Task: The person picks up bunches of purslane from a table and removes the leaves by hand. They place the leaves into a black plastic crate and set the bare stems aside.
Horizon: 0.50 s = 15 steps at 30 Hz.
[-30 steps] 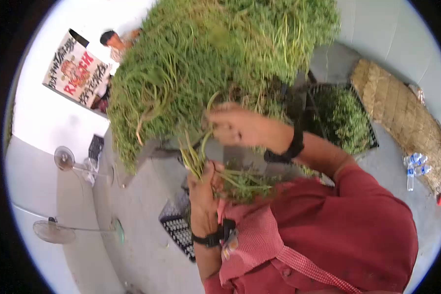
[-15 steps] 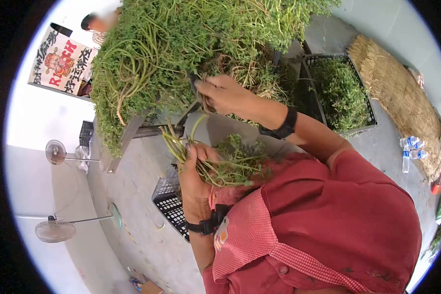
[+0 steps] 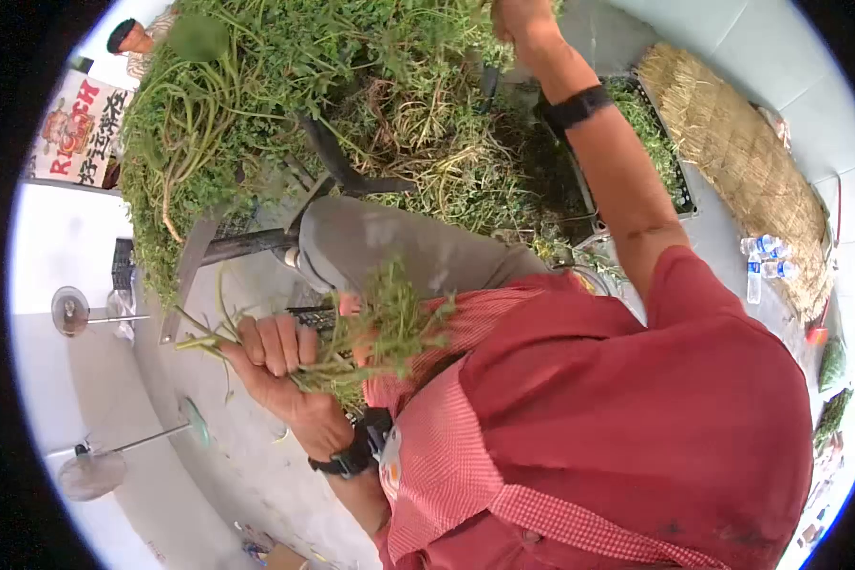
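Observation:
My left hand (image 3: 280,356) is wrapped around a bunch of leafy green stems (image 3: 385,328), held in front of the checked apron. Bare stem ends stick out past the thumb side, and the leafy end is blurred. My right hand (image 3: 522,19) is stretched out to the top edge of the view, at the right side of a big heap of greens (image 3: 294,85). Its fingers are curled, and what they hold is hidden. Loose stems and roots (image 3: 427,123) lie under the heap's near side.
A metal-framed stand (image 3: 195,266) supports the heap, close to my grey-trousered knee (image 3: 370,233). Right of it are a black crate of greens (image 3: 636,123), a rolled straw mat (image 3: 731,152) and several water bottles (image 3: 768,256). Fans (image 3: 90,470) stand left; a person (image 3: 138,43) is behind the heap.
My right hand has moved from the heap's near edge up and right to its far right side. My left hand has shifted left and slightly down, still holding its bunch.

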Motion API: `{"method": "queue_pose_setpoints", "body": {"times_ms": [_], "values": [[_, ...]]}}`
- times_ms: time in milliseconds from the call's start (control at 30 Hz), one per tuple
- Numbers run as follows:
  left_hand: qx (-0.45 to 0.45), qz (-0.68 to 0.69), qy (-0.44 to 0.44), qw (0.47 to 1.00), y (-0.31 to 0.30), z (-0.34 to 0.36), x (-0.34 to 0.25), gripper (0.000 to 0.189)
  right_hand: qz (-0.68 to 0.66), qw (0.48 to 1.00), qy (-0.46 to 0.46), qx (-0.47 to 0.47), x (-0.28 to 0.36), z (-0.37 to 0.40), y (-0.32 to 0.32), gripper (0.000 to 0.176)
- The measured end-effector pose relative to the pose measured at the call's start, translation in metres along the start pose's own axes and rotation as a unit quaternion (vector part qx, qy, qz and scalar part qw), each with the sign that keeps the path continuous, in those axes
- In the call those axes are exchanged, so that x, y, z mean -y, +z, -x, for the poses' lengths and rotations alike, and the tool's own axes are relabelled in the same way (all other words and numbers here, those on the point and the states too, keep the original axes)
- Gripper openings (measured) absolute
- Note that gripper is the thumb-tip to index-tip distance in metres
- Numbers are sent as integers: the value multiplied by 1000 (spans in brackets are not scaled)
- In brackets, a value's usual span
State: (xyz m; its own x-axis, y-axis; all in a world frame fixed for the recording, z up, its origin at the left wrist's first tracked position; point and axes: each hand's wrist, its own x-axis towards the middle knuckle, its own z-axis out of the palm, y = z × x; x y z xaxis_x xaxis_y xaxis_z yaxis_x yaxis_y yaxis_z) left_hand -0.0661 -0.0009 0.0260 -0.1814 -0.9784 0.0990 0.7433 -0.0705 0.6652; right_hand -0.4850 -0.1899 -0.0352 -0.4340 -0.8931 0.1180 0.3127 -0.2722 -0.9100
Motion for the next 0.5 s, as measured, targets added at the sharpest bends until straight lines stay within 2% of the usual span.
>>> {"method": "queue_pose_setpoints", "body": {"times_ms": [33, 67, 100, 133, 167, 200, 233, 300, 367, 400, 433, 500], "values": [[34, 65, 28, 997, -1, -8, -1, 38, 330, 943, -36, -6, -13, 11, 4, 53], [43, 61, 7, 997, -6, -15, -3, 41, 609, 790, -77, 8, -38, 21, 31, 53], [42, 56, 26, 997, -7, -21, -2, 41, 411, 893, -162, 79, -68, 24, 28, 48], [77, 74, -2, 994, -6, -24, 0, 42, 191, 943, -231, 147, -92, 25, 27, 43], [111, 91, -37, 989, -6, -24, 1, 44, 185, 942, -231, 156, -80, 38, 43, 43], [105, 88, -33, 990, -7, -26, 2, 44, 257, 939, -89, 209, -52, 66, 64, 38], [98, 71, -34, 992, -8, -27, 4, 44, 323, 910, 56, 253, -29, 93, 81, 34], [88, 54, -42, 994, -4, -24, 9, 45, 204, 922, 108, 312, -18, 124, 104, 29], [-67, 11, -21, 997, 7, -20, 10, 43, 211, 911, 82, 344, -3, 153, 125, 28], [40, 17, -43, 998, -18, -21, 8, 41, 218, 899, 54, 376, 1, 165, 133, 27], [38, 18, -41, 998, -18, -20, 8, 41, 218, 898, 55, 379, 2, 173, 137, 27], [-12, 7, -43, 999, -18, -20, 10, 39, 186, 862, -159, 443, 3, 185, 144, 29]]}}
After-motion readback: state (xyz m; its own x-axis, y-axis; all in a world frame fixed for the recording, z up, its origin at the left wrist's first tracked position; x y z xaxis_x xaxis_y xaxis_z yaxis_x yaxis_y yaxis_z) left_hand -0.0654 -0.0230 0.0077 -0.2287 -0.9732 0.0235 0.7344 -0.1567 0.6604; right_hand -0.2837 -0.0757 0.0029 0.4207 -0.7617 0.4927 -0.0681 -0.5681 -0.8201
